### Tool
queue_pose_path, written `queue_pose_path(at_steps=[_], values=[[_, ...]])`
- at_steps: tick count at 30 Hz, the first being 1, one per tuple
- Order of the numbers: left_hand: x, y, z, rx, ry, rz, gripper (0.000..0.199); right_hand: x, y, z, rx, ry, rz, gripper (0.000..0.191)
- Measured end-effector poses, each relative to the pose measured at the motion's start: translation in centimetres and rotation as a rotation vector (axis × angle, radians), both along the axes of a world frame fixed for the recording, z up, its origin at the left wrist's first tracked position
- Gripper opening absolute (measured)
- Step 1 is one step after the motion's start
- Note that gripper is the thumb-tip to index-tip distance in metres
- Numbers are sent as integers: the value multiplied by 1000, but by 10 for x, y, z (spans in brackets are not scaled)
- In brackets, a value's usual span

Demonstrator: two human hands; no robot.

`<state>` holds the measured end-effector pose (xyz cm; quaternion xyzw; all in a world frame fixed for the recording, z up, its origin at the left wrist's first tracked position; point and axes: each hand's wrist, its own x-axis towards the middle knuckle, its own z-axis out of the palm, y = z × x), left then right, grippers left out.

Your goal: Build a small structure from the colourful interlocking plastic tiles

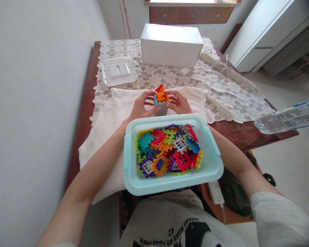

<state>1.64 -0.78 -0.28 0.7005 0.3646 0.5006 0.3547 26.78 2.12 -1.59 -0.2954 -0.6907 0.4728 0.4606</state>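
Observation:
Beyond the tub, both hands grip a small box built of interlocking plastic tiles. Its near side is grey, with orange and blue tiles around it and a red and orange piece tilted up at the far top. My left hand closes on its left side, thumb near the grey tile. From the right, my right hand holds the other side with thumb and fingers. Close to my body is a light blue plastic tub full of loose interlocking tiles in many colours, some with window lattices.
A white cloth lies over a lace tablecloth. Farther back are a clear plastic lid, a white box, a small white adapter and a cable. At right a plastic bottle lies tilted; a power strip is below.

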Motion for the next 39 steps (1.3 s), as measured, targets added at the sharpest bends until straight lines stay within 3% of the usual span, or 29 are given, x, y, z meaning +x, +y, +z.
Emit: queue_pose_path(at_steps=[8,20,39], values=[[1,0,2,-13,6,36,75,3,10,-7,-33,-20,14,94],[-1,8,-5,-17,-31,11,80,2,7,-3,-168,9,87,84],[-5,-1,11,-114,17,-54,78,5,0,6,-20,-113,96,71]])
